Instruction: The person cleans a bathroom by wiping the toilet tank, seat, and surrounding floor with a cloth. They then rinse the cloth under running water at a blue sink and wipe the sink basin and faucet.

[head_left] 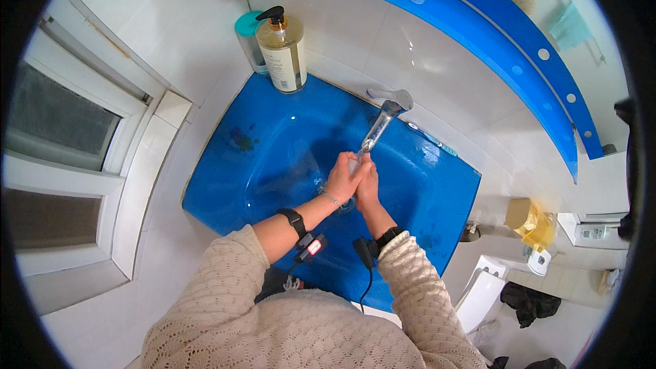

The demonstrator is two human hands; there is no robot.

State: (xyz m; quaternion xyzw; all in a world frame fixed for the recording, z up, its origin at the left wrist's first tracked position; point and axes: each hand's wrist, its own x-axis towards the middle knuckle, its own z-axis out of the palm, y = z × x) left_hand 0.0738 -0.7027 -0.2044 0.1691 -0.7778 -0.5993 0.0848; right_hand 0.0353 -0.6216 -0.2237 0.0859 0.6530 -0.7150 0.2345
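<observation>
Both my hands meet under the chrome faucet (387,117), over the blue washbasin (225,164). My left hand (339,182) is closed, its fingers bent toward the right hand. Pressed against it from the right is my right hand (368,183), also closed. A pale, shiny patch shows between the hands just below the spout; whether it is water or a thing they hold, I cannot make out. Water splashes in the basin below the hands. A bracelet and a black strap are on my left wrist, and another black strap is on the right.
A pump bottle (283,55) and a teal-lidded container (250,34) stand at the basin's back left corner. A toothbrush (432,138) lies along the back rim, right of the faucet. Above hangs a blue shelf (478,44). A window (61,123) is at left, a toilet (482,287) at right.
</observation>
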